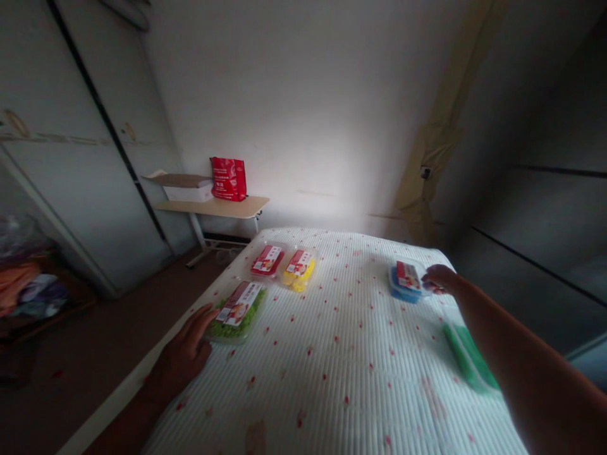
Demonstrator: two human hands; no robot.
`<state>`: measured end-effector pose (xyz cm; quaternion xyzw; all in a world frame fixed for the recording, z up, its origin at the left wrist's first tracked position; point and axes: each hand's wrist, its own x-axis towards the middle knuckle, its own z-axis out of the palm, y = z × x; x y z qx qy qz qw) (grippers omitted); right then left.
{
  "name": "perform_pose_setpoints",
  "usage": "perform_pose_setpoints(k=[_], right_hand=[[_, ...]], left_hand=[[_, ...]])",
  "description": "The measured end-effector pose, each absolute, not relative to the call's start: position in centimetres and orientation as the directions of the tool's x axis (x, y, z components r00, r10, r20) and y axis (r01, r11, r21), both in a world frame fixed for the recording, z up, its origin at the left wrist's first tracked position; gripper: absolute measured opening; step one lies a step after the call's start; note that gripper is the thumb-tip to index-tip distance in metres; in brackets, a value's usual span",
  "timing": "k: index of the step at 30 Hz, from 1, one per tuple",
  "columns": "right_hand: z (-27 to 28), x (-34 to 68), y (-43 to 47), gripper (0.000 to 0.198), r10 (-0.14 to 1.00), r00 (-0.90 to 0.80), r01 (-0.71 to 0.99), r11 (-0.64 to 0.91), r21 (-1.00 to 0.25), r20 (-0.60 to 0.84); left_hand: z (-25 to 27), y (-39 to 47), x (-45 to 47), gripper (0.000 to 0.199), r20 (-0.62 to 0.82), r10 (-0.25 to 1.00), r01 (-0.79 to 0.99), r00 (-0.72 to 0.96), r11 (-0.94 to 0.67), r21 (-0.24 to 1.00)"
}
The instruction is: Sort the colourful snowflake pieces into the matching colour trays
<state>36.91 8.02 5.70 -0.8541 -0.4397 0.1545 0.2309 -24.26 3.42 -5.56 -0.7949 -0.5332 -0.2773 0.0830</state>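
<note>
Green-filled clear tub (pixel 237 313) is touched at its left edge by extended fingers of the left hand (pixel 183 354). Labelled blue tub (pixel 405 281), at far right, is gripped by its right edge in the right hand (pixel 440 278). Red tub (pixel 268 260) and yellow tub (pixel 298 268) are set side by side beyond the green-filled one. Green item (pixel 469 354) is partly covered by the right forearm. All are laid on red-flecked ribbed cloth (pixel 332 379). Red bag (pixel 229 180) is stood on side table (pixel 256 205) behind.
</note>
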Motion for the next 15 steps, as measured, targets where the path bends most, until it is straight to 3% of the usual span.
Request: perform_pose_setpoints(k=[3, 6, 9, 15], right_hand=[[5.4, 32.8, 9.4, 0.049, 0.875, 0.446, 0.646, -0.460, -0.610, -0.188], [5.5, 28.3, 9.7, 0.068, 0.916, 0.189, 0.558, -0.396, -0.730, -0.353], [5.7, 24.2, 8.9, 0.068, 0.896, 0.008, 0.515, -0.385, -0.766, -0.444], [5.3, 18.3, 5.1, 0.069, 0.858, -0.134, 0.523, -0.364, -0.771, -0.496]], left_hand=[[-5.3, 3.2, -24.1, 0.057, 0.532, 0.801, 0.900, 0.277, -0.409, 0.148], [-5.1, 3.0, -23.9, 0.056, 0.532, 0.799, 0.903, 0.279, -0.407, 0.137], [-4.9, 2.9, -23.7, 0.057, 0.529, 0.804, 0.900, 0.270, -0.406, 0.156], [-4.9, 2.9, -23.5, 0.057, 0.532, 0.803, 0.887, 0.268, -0.422, 0.189]])
